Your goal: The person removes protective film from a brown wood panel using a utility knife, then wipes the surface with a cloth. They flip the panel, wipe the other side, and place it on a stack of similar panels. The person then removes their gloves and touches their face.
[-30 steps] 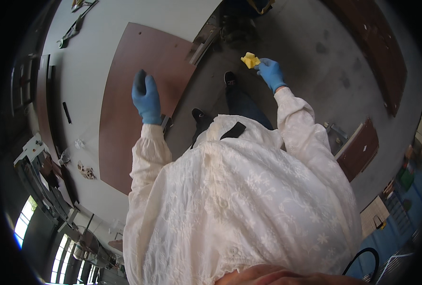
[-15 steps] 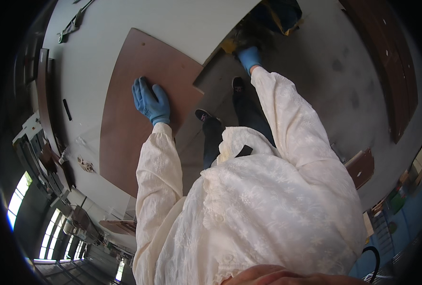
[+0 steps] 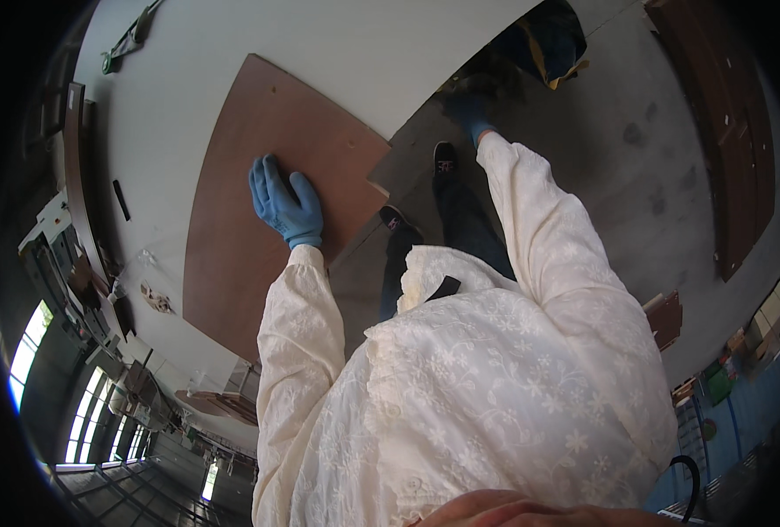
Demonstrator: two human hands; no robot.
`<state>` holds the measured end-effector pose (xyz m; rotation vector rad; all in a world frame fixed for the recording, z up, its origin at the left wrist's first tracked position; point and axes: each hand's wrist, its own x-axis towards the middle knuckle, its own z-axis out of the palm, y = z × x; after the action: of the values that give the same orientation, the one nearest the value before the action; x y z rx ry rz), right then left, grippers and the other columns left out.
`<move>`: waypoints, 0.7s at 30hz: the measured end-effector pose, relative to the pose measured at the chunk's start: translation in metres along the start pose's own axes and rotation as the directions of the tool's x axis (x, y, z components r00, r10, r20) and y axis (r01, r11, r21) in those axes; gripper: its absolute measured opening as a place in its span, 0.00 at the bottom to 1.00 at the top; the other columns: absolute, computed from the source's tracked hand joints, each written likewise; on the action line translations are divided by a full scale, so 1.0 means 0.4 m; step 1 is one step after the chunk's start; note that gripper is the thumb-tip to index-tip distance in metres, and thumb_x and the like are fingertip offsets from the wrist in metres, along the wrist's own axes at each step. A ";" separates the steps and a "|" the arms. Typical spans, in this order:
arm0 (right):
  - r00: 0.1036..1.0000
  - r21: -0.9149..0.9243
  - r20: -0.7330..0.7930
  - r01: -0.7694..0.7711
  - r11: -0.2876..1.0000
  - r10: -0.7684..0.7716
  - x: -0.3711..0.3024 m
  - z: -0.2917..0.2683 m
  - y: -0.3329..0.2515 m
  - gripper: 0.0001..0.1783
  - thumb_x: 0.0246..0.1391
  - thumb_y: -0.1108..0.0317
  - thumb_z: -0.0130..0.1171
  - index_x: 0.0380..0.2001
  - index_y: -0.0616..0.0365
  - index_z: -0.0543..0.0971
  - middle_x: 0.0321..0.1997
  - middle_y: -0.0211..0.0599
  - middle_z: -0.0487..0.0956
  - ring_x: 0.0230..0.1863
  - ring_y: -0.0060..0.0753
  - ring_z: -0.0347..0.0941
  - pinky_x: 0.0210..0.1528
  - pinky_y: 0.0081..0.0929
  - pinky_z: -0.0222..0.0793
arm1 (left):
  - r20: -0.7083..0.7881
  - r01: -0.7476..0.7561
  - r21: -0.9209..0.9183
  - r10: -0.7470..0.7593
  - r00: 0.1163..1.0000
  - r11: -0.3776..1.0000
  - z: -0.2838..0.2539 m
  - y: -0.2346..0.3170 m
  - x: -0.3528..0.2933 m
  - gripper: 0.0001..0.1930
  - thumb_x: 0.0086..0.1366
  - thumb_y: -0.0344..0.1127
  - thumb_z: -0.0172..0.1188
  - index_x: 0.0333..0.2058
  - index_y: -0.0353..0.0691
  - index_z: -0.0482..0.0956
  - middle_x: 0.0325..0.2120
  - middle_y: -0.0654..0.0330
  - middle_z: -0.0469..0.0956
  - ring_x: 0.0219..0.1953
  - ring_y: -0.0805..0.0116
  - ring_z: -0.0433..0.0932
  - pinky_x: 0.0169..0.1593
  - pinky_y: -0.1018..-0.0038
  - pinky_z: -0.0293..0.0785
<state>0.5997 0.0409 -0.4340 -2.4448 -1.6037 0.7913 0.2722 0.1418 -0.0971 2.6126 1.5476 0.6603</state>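
My left hand point(image 3: 286, 202), in a blue glove, lies flat with its fingers stretched out on a reddish-brown board point(image 3: 232, 220). The board rests on a pale tabletop point(image 3: 346, 53) and reaches past its near edge. My right hand point(image 3: 471, 116), also in a blue glove, reaches down beside the table's edge into shadow. Its fingers are too dark and blurred to make out, and I cannot tell whether they hold anything. Close by it is a dark open container or bag point(image 3: 530, 48) with yellow strips on it.
A stack of dark brown panels point(image 3: 715, 132) is on the right, with a smaller brown piece point(image 3: 665, 318) nearer. On the tabletop lie a short black strip point(image 3: 122, 200), a crumpled scrap point(image 3: 155, 297) and a tool with a green roll point(image 3: 113, 60). My shoes point(image 3: 444, 158) are on the grey floor.
My right hand has moved lower into the shadow, and the yellowish thing beside it no longer shows. My left hand stays flat on the board. The whole view has shifted slightly.
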 end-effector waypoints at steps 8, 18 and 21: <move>0.937 0.809 0.223 -0.332 0.485 0.269 -0.274 -0.121 -0.046 0.13 0.65 0.61 0.59 0.44 0.56 0.85 0.40 0.34 0.86 0.40 0.30 0.81 0.43 0.30 0.75 | 0.009 0.034 -0.030 -0.034 0.999 0.999 -0.005 -0.005 0.001 0.26 0.66 0.40 0.58 0.59 0.32 0.76 0.60 0.42 0.76 0.64 0.40 0.72 0.67 0.49 0.65; 0.961 0.964 0.135 -0.184 0.191 0.243 -0.457 -0.536 -0.251 0.22 0.69 0.56 0.59 0.53 0.65 0.81 0.50 0.41 0.86 0.47 0.33 0.84 0.50 0.25 0.77 | -0.012 0.088 -0.029 -0.088 0.996 0.996 0.005 -0.038 -0.033 0.26 0.67 0.46 0.58 0.60 0.37 0.77 0.62 0.45 0.75 0.67 0.43 0.69 0.68 0.53 0.62; 0.984 0.964 0.034 -0.078 0.256 0.174 -0.498 -0.612 -0.328 0.22 0.70 0.58 0.58 0.56 0.66 0.80 0.52 0.44 0.85 0.50 0.38 0.84 0.53 0.28 0.77 | -0.016 0.092 -0.118 -0.094 0.995 0.989 -0.001 -0.048 -0.035 0.26 0.67 0.47 0.59 0.59 0.39 0.79 0.62 0.47 0.75 0.68 0.46 0.68 0.69 0.54 0.60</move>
<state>0.5483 -0.0321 -0.1042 -1.5648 -0.4631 1.1896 0.2505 0.1395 -0.1059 2.4412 1.5747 0.7494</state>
